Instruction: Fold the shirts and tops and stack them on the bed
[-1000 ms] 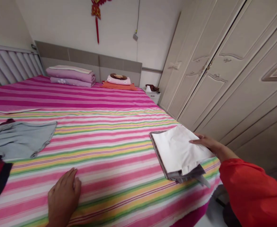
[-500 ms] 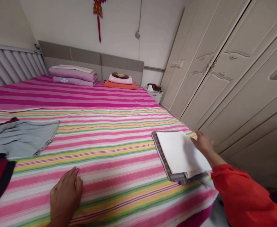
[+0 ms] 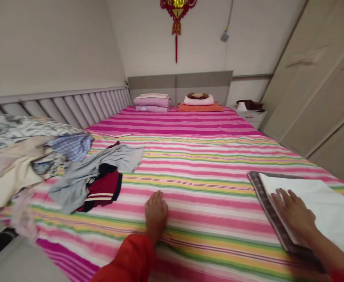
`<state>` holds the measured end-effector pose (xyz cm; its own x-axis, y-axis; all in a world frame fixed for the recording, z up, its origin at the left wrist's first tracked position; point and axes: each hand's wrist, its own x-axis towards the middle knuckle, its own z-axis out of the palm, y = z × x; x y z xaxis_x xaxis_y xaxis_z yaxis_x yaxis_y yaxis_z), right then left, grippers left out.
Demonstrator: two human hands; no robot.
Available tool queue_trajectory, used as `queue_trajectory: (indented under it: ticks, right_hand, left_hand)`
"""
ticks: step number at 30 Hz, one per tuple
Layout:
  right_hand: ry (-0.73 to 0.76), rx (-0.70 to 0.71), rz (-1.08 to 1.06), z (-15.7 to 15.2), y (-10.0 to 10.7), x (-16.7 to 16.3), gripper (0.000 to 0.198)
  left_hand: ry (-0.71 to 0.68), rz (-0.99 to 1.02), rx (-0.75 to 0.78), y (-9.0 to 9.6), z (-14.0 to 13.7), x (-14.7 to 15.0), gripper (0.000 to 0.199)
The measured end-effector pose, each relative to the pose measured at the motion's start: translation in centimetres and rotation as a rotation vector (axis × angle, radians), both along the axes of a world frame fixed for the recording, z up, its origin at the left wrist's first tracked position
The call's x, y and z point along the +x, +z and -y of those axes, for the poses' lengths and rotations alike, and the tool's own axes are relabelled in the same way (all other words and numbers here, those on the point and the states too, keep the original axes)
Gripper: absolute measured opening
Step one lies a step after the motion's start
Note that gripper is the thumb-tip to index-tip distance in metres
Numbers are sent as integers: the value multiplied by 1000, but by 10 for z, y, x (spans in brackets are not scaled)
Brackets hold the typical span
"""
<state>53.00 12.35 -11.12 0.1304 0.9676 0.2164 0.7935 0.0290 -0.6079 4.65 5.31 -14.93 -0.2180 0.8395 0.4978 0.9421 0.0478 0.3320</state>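
My right hand (image 3: 296, 214) is over the left part of a folded white cloth (image 3: 333, 207), its fingers spread and nothing gripped. That cloth lies on a folded grey-brown checked cloth (image 3: 270, 213) at the right side of the bed. My left hand (image 3: 156, 211) rests on the striped bedsheet (image 3: 207, 203) near the middle, fingers loosely bent and holding nothing. To its left lie a dark red garment with navy edges (image 3: 104, 188) and a rumpled light grey garment (image 3: 119, 157), partly overlapping.
A loose heap of clothes (image 3: 22, 156) covers the bed's left side beside a slatted rail (image 3: 98, 102). Folded purple bedding (image 3: 152, 102) and a pillow stack (image 3: 200, 101) stand at the headboard (image 3: 151, 81). A bedside cabinet (image 3: 251, 116) and wardrobe (image 3: 304, 90) are at right.
The view has swung left, bringing the clothes heap into sight. My right hand has moved from the white cloth's far right edge to its left part. My left hand stays low over the sheet.
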Motion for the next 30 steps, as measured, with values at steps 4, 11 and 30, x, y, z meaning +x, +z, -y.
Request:
queue_trajectory:
  ticks: [4, 11, 30]
  right_hand:
    - [126, 126, 126, 53, -14, -133, 54]
    - [110, 155, 250, 104, -51, -287, 59]
    - [10, 347, 309, 109, -52, -295, 49]
  left_hand:
    - [-6, 31, 53, -1, 3, 3, 38]
    - [-21, 134, 89, 2, 5, 6, 38]
    - [669, 970, 413, 50, 69, -232, 30]
